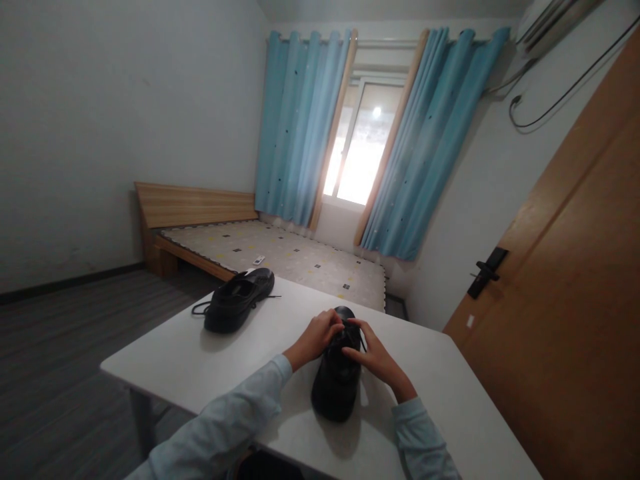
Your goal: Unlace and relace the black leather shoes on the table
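Bare desk (165, 363) spreads across the lower left of the frame, open from the near edge up to the second shoe (239, 300), whose loose lace trails off both ends. A clear strip runs between that shoe and the hands (345, 347) at centre. Right of centre the desk is free out to its far corner and right edge.

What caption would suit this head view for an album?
Both hands, left and right, work the laces of a black leather shoe on a white table.
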Demonstrator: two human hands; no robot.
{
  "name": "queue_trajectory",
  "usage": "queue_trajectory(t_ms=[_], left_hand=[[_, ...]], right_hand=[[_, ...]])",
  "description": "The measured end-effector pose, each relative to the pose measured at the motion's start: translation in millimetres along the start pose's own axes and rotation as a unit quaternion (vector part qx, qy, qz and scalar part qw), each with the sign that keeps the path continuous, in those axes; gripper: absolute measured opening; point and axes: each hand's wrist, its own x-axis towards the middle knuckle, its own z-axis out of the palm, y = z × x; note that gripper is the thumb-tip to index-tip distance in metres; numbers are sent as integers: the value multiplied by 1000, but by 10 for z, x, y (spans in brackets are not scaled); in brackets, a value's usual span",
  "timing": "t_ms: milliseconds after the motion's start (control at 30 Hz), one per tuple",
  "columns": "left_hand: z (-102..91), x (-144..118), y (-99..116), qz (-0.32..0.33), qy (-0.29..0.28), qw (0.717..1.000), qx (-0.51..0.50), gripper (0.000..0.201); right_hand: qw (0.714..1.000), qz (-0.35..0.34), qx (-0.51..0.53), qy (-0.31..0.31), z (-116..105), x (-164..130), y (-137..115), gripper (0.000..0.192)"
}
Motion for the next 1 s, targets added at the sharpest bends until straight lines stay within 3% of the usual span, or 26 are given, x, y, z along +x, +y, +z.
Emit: queue_trajectory(t_ms=[200, 367, 467, 767, 1000], left_hand=[[-83, -1, -22, 13, -60, 991, -122, 16], [-120, -23, -45, 27, -3, 999, -20, 23], [-109, -22, -58, 22, -19, 1000, 12, 17], [-71, -23, -24, -21, -21, 999, -20, 11], [-70, -33, -46, 9, -17, 997, -74, 14]], right_hand=[[1000, -9, -3, -8, 14, 9, 29, 57], [1000, -14, -7, -10, 24, 16, 63, 55], [1000, -11, -10, -4, 27, 10, 54, 56], [1000, -4, -9, -5, 34, 10, 53, 56], [1000, -3, -5, -2, 43, 19, 50, 51]])
